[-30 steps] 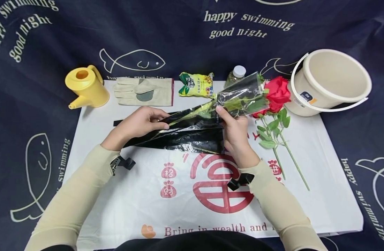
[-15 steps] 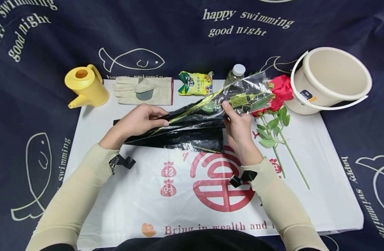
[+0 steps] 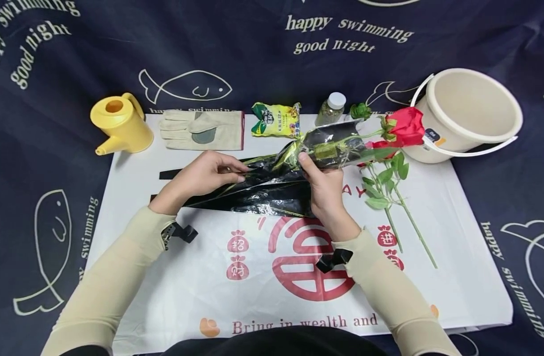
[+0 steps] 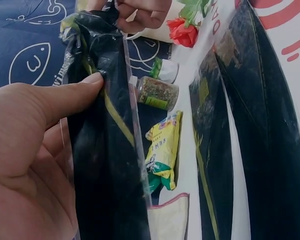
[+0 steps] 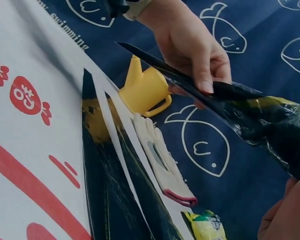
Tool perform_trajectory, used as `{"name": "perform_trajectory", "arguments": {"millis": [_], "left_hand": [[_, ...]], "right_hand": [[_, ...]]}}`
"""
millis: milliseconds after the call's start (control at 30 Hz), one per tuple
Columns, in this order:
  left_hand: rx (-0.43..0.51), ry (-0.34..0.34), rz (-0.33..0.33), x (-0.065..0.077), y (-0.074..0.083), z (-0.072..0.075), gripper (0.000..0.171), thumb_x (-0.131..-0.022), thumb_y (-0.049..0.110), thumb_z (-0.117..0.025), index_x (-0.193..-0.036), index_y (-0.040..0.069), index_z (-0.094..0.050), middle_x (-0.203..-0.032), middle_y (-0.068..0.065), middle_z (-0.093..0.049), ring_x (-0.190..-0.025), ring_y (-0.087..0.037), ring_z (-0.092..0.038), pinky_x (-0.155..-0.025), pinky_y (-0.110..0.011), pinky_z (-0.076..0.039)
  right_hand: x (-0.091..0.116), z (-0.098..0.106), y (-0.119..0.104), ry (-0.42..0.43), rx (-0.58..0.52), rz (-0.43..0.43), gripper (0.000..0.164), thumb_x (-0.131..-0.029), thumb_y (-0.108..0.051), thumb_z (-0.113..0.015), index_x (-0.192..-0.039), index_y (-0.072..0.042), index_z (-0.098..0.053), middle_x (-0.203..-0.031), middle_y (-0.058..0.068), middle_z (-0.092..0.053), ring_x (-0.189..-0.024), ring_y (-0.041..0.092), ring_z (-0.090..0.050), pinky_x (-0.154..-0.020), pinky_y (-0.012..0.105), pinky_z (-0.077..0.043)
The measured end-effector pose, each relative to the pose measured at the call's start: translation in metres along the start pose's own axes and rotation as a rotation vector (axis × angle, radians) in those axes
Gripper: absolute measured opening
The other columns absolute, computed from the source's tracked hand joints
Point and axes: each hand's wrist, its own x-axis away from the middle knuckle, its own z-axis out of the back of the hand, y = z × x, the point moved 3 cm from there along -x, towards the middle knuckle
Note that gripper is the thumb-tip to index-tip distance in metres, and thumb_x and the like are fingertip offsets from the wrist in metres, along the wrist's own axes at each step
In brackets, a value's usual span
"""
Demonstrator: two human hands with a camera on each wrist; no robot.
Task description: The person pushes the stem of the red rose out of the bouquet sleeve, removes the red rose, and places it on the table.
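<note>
A red rose (image 3: 405,127) sticks out of the wide end of a black-and-clear plastic flower sleeve (image 3: 272,165). My right hand (image 3: 327,193) grips this sleeve round its middle, thumb on top, where the film is bunched and creased. Toward the narrow end my left hand (image 3: 209,173) pinches the film between thumb and fingers. The left wrist view shows the left thumb pressed flat on the black film (image 4: 107,165). Most of the stem is hidden inside. Below the hands, more black sleeves (image 3: 254,200) lie on the white sheet (image 3: 174,277).
Along the back stand a yellow watering can (image 3: 125,126), a work glove (image 3: 200,129), a yellow-green packet (image 3: 276,120), a white-capped jar (image 3: 331,110) and a small green plant (image 3: 360,111). A beige bucket (image 3: 467,116) stands right, near loose leafy rose stems (image 3: 398,212).
My right hand has drawn back left along the sleeve, bunching the film. The rose now stands further out of the sleeve's end. The left hand has shifted slightly right.
</note>
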Motion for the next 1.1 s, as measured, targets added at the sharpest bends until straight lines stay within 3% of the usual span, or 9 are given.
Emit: {"name": "perform_trajectory", "arguments": {"millis": [233, 300, 567, 767, 933, 1100], "left_hand": [[0.018, -0.028, -0.014, -0.004, 0.001, -0.005, 0.020, -0.088, 0.005, -0.064, -0.106, 0.012, -0.071, -0.095, 0.005, -0.069, -0.082, -0.007, -0.065, -0.066, -0.028, -0.050], [0.025, -0.032, -0.012, -0.004, 0.000, -0.006, 0.021, -0.088, 0.004, -0.064, -0.106, 0.012, -0.071, -0.097, 0.004, -0.069, -0.083, -0.008, -0.065, -0.067, -0.028, -0.050], [0.038, -0.032, 0.030, 0.002, -0.009, -0.006, 0.019, -0.089, 0.009, -0.064, -0.106, 0.015, -0.071, -0.095, 0.002, -0.070, -0.082, -0.010, -0.066, -0.064, -0.028, -0.050], [-0.024, -0.002, 0.063, 0.010, -0.015, -0.001, 0.021, -0.086, 0.028, -0.069, -0.106, 0.020, -0.071, -0.091, 0.008, -0.068, -0.070, -0.012, -0.061, -0.063, -0.031, -0.047], [-0.056, 0.056, 0.119, 0.018, -0.022, 0.008, 0.025, -0.085, 0.028, -0.071, -0.107, 0.016, -0.070, -0.090, 0.007, -0.068, -0.075, -0.009, -0.061, -0.071, -0.032, -0.047], [-0.059, 0.055, 0.119, 0.021, -0.026, 0.011, 0.026, -0.086, 0.027, -0.070, -0.108, 0.013, -0.070, -0.087, 0.005, -0.068, -0.077, -0.010, -0.062, -0.072, -0.032, -0.048]], "right_hand": [[0.003, -0.009, 0.022, -0.068, 0.025, 0.058, 0.043, -0.075, -0.014, -0.080, -0.114, -0.005, -0.062, -0.100, 0.011, -0.063, -0.081, 0.015, -0.054, -0.069, 0.025, -0.043], [0.010, -0.018, 0.017, -0.088, 0.022, 0.057, 0.044, -0.075, -0.013, -0.080, -0.115, -0.006, -0.061, -0.103, 0.012, -0.063, -0.086, 0.015, -0.055, -0.073, 0.025, -0.043], [0.015, -0.020, 0.021, -0.095, 0.164, -0.011, 0.042, -0.079, -0.015, -0.077, -0.116, -0.010, -0.058, -0.098, 0.007, -0.059, -0.076, 0.015, -0.049, -0.065, 0.027, -0.042], [0.005, -0.012, 0.012, -0.106, 0.128, -0.053, 0.044, -0.078, -0.014, -0.077, -0.117, -0.011, -0.058, -0.098, 0.006, -0.059, -0.074, 0.014, -0.049, -0.065, 0.026, -0.041], [-0.008, -0.002, -0.002, -0.081, -0.001, -0.077, 0.054, -0.078, -0.009, -0.077, -0.126, -0.012, -0.053, -0.120, 0.011, -0.056, -0.097, 0.019, -0.055, -0.080, 0.030, -0.045], [-0.011, 0.004, -0.005, -0.098, 0.020, -0.114, 0.060, -0.078, -0.011, -0.077, -0.130, -0.014, -0.048, -0.127, 0.011, -0.051, -0.107, 0.022, -0.053, -0.086, 0.032, -0.044]]}}
